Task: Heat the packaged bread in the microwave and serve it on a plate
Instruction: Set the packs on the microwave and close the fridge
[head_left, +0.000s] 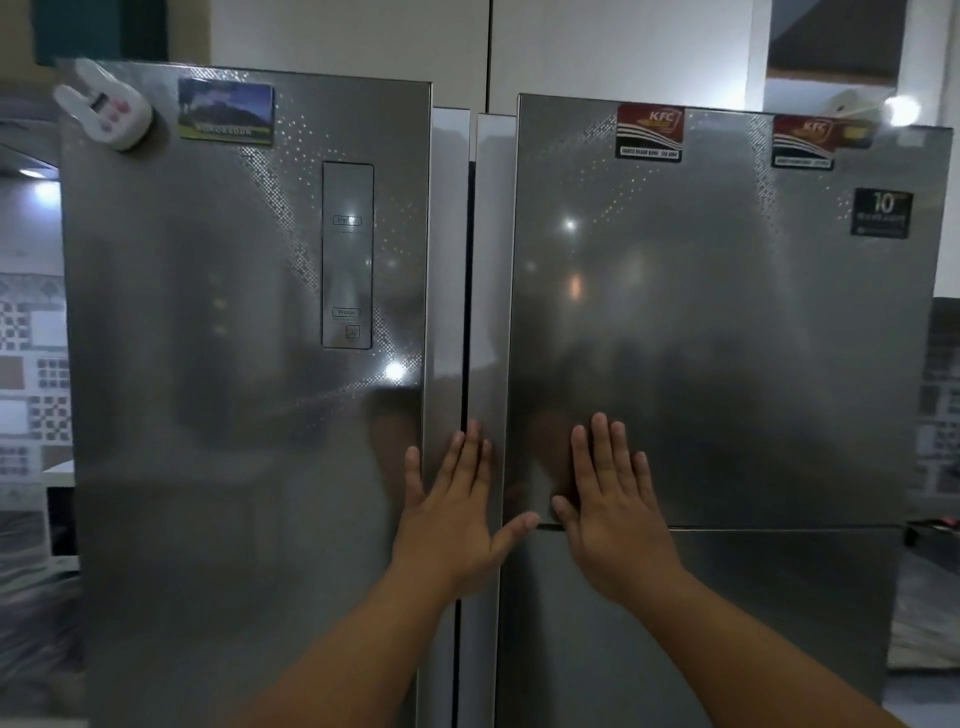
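Left hand (451, 512) and right hand (613, 506), fingers straight and spread, held flat either side of the fridge (249, 364) door gap, probably about to open it for bread.

steel fridge doors (234, 364), rabbit magnet (104, 106), KFC magnets (649, 132), patterned wall tiles (31, 364)

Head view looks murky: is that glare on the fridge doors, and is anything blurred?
Head view: dim room; bright light spots reflect off the left door and right door, with hazy dark reflections above both open hands, left hand and right hand. The white rabbit-shaped magnet and frame edges look soft; wide-angle bowing tilts the doors.
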